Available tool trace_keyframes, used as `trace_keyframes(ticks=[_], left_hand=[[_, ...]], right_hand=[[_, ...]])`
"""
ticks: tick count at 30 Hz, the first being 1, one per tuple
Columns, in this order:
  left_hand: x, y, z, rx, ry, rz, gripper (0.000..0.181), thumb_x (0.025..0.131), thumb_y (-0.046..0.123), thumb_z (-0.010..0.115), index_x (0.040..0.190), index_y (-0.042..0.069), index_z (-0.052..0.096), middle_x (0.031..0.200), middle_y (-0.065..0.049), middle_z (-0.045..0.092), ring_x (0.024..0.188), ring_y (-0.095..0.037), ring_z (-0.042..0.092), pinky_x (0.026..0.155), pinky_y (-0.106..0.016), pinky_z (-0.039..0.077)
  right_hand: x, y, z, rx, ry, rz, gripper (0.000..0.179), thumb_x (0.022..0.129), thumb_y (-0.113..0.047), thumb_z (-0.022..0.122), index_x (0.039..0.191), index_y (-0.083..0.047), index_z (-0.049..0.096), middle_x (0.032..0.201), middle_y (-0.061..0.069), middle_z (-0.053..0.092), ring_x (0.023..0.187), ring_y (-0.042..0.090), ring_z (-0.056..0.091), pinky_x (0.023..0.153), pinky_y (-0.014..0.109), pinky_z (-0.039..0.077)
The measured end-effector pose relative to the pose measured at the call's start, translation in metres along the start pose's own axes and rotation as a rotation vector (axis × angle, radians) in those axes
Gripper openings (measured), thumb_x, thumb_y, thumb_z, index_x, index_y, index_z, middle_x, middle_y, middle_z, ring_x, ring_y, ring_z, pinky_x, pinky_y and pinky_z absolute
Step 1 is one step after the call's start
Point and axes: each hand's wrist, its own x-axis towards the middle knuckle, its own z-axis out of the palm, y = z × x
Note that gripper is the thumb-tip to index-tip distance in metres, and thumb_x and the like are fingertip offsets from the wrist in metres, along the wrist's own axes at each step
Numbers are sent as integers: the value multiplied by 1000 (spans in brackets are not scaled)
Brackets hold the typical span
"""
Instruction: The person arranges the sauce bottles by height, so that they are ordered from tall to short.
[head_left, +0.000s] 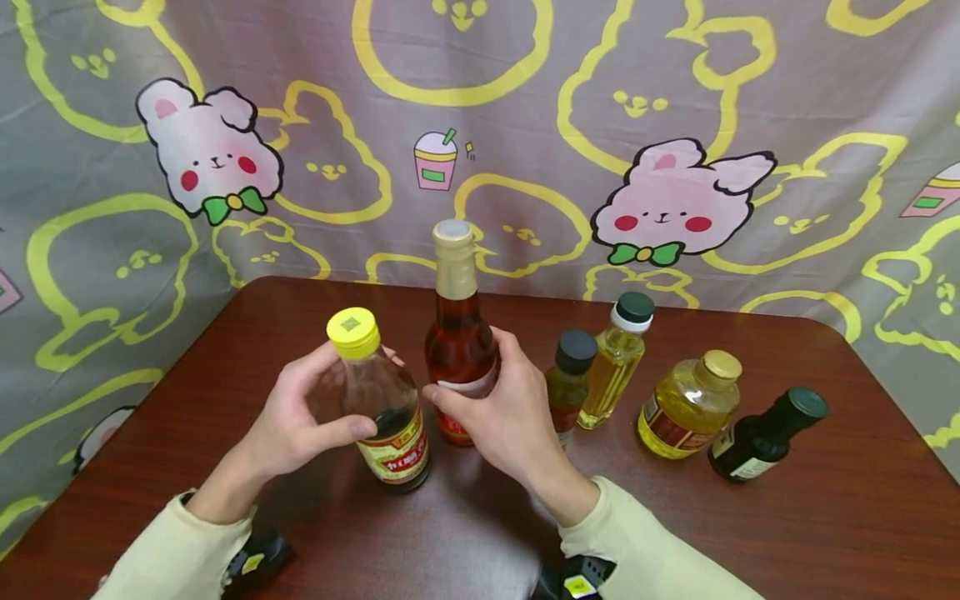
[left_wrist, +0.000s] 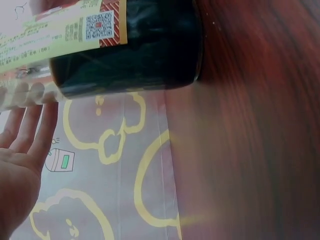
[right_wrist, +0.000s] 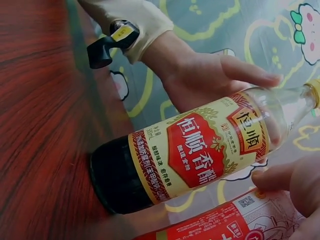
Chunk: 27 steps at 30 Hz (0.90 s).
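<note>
My left hand (head_left: 300, 417) grips a clear bottle with a yellow cap (head_left: 382, 408), dark liquid low inside and a yellow-red label; it stands on the brown table (head_left: 825, 533). In the right wrist view the same bottle (right_wrist: 190, 160) shows its label, with the left hand (right_wrist: 210, 75) behind it. My right hand (head_left: 510, 408) holds the amber bottle with a tan neck wrap (head_left: 459, 333) just behind and right of it. The left wrist view shows the yellow-capped bottle's dark base (left_wrist: 125, 50) and my left hand's fingers (left_wrist: 30, 130).
To the right stand a small black-capped oil bottle (head_left: 570, 383), a tall dark-capped yellow oil bottle (head_left: 617, 358), a squat gold-capped oil bottle (head_left: 690, 404) and a dark black bottle (head_left: 765, 433). A cartoon-print cloth (head_left: 480, 125) hangs behind the table.
</note>
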Motion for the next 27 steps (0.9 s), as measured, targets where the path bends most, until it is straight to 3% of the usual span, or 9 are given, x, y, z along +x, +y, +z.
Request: trace_keyframes(ticks=[10,20,27], left_hand=[[-2,-1,-5,95,4,-36,73,66,-10,87,134,-6,61,127,11,73,99,-5,68,79,-22,54],[0,2,-4,111,3,-58,75,64,-10,87,135,-5,61,126,10,73,101,-5,69,79,-22,55],[0,3,-4,102,4,-59,75,65,-11,88,135,-6,61,128,10,73,104,-5,69,83,-21,55]], right_hand=[[2,4,5,17,60,-76,73,77,-30,96,138,-14,59,122,3,75,106,20,73,90,42,62],[15,-1,8,73,75,-83,72,79,-29,96,140,-15,60,123,3,75,106,20,73,88,42,63],[35,-7,16,124,91,-30,74,80,-30,95,143,-17,59,125,2,74,109,21,72,91,43,62]])
